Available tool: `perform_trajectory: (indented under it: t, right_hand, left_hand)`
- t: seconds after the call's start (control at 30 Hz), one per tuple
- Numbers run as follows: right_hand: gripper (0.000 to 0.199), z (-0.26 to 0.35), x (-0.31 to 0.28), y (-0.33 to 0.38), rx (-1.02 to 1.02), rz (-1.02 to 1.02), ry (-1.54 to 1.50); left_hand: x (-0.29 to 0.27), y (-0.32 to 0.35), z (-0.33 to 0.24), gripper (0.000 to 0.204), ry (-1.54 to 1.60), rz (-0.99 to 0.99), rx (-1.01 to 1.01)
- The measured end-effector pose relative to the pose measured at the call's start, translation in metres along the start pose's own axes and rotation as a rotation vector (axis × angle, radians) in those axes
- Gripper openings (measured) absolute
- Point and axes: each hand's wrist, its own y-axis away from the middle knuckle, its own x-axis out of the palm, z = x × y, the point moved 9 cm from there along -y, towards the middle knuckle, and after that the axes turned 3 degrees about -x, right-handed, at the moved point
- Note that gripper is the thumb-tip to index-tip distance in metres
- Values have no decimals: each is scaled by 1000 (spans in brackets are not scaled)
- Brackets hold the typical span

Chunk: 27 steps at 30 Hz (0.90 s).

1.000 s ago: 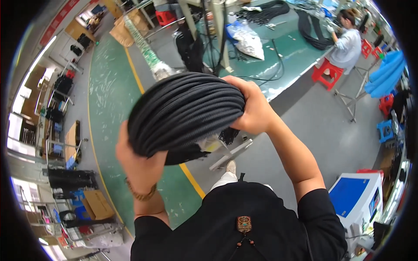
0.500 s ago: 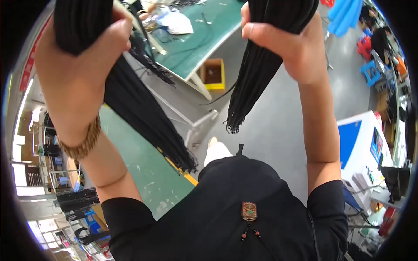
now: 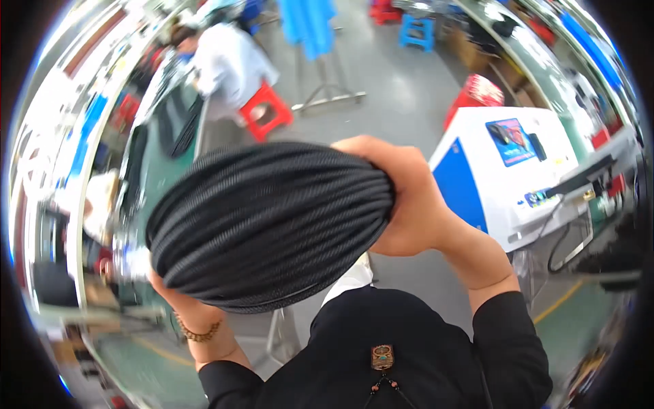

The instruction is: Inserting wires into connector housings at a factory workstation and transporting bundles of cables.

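Bundle of black cords (image 3: pixel 272 225) held up before a dark shirt (image 3: pixel 409 327)

The bundle is off any surface, raised in front of the person's chest, its many ribbed strands bulging in the middle and drawn together toward the right. The right hand (image 3: pixel 412 198) grasps that gathered end, wrapped around it with the back of the hand facing up. The left hand (image 3: pixel 180 300) is at the lower left of the bundle, mostly hidden behind it, so how its fingers close there cannot be told. A beaded bracelet (image 3: pixel 197 330) circles the left wrist, and a small ornate pendant (image 3: pixel 383 356) hangs on the shirt.

Beyond the bundle, to the left, runs a green counter (image 3: pixel 158 174). Near its right-hand edge lies another dark loop of cord (image 3: pixel 182 129), apart from the held one. At that same edge a co-worker in a pale top (image 3: pixel 235 65) sits on a red stool (image 3: pixel 267 112). Farther off, blue cloth (image 3: pixel 306 27) hangs over a metal stand (image 3: pixel 330 92), with a blue stool (image 3: pixel 417 32) to the right of it. Near the right forearm stands a white-and-blue machine (image 3: pixel 490 187) with a colourful panel (image 3: pixel 511 142) on top.
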Motion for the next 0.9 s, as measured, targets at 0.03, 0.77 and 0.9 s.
perform_trajectory:
  t: [0.03,0.77,0.9]
  right_hand:
    - [51,-18,-19,-7,46,-22,5]
    - [51,-387,-459,-203,206,-619,500]
    - [48,-451,-518,-221,306,-672,690]
  left_hand:
    - [30,-23,14,87,-33,70,20]
    - [701,-436,212,49,567,885,324]
    - [817,-468,255,83,436,1317,448]
